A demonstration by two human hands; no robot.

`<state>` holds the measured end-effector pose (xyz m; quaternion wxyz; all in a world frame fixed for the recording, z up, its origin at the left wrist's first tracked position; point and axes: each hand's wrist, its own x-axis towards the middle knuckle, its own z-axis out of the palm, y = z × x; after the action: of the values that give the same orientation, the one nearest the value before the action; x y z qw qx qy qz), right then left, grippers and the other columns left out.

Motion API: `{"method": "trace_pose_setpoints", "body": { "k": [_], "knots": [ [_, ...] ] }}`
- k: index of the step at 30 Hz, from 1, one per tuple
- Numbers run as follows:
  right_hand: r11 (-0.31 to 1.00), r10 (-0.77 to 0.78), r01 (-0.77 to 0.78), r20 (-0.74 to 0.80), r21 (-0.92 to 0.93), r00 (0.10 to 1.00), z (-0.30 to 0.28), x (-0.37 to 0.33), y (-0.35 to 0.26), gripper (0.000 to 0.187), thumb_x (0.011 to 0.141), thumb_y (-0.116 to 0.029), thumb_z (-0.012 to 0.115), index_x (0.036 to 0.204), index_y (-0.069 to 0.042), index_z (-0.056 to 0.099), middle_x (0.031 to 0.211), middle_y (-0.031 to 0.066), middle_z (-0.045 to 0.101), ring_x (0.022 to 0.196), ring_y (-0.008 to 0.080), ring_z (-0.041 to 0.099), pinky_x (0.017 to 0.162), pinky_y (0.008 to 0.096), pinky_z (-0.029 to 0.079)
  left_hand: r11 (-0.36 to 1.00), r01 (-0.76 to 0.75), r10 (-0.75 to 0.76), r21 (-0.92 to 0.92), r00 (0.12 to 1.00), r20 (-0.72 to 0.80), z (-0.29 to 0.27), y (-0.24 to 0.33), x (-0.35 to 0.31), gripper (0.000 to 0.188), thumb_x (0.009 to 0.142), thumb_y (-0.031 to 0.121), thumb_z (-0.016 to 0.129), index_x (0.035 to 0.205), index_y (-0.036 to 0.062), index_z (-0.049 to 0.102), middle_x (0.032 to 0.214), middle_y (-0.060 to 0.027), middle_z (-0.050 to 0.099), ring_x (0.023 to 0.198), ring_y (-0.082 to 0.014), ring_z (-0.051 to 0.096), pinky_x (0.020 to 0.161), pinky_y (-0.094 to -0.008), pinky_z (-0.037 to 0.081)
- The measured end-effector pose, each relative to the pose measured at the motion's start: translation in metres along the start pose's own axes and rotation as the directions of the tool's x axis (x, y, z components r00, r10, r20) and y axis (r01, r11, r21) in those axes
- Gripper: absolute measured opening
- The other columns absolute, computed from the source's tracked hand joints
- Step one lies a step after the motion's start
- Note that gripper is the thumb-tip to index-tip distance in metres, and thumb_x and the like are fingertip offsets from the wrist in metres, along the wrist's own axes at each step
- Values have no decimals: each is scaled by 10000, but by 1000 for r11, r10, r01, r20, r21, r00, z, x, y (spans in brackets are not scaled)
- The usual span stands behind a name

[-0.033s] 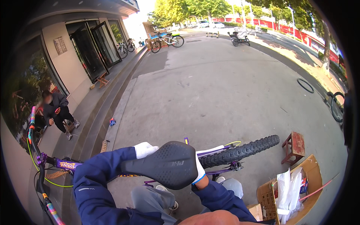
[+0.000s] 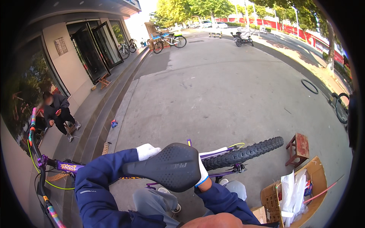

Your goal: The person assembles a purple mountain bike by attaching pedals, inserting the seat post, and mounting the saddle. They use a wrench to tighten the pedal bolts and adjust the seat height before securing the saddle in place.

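Note:
A black bicycle saddle point(image 2: 167, 167) lies just below me, its narrow nose toward the left. Beyond its far edge is my left hand point(image 2: 147, 151) in a white glove, the fingers curled; the saddle hides what they hold, if anything. At the saddle's right rear edge is my right hand point(image 2: 202, 173), also gloved, its fingers hidden under or behind the saddle. The saddle covers part of a purple bicycle frame point(image 2: 68, 167). Colourful grips sit on the black handlebar point(image 2: 41, 171) at the left, and a knobby rear tyre point(image 2: 245, 154) points right.
A red wooden stool point(image 2: 298, 149) stands right of the tyre. Nearer is an open cardboard box point(image 2: 317, 182) with white wrapping. Steps point(image 2: 108, 102) run along the left, where a person point(image 2: 59, 110) sits. A loose tyre point(image 2: 309, 86) lies on the pavement at the right.

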<state>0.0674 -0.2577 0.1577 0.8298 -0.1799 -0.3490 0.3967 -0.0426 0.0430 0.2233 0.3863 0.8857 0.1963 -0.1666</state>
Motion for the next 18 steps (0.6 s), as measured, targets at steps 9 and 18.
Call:
{"method": "trace_pose_setpoints", "body": {
  "k": [9,18],
  "knots": [
    [990,-33,29,-27,-139,999,-24,-1,15,391,1215,-302,362,1478,-80,548,1384,36,650,1258,166,631,1083,336,548,884,241,-221,400,971,-96,-47,69,-68,673,1124,582,498,1103,-27,784,783,-232,707,686,-304,667,730,-454,525],
    [905,205,-124,-160,407,966,-28,4,11,368,1198,-352,431,1305,-77,650,1171,39,729,1061,177,711,984,357,599,838,328,-308,437,944,-120,-57,189,-150,575,1126,527,509,1189,50,824,747,-91,737,639,-200,667,693,-383,557]
  ]
}}
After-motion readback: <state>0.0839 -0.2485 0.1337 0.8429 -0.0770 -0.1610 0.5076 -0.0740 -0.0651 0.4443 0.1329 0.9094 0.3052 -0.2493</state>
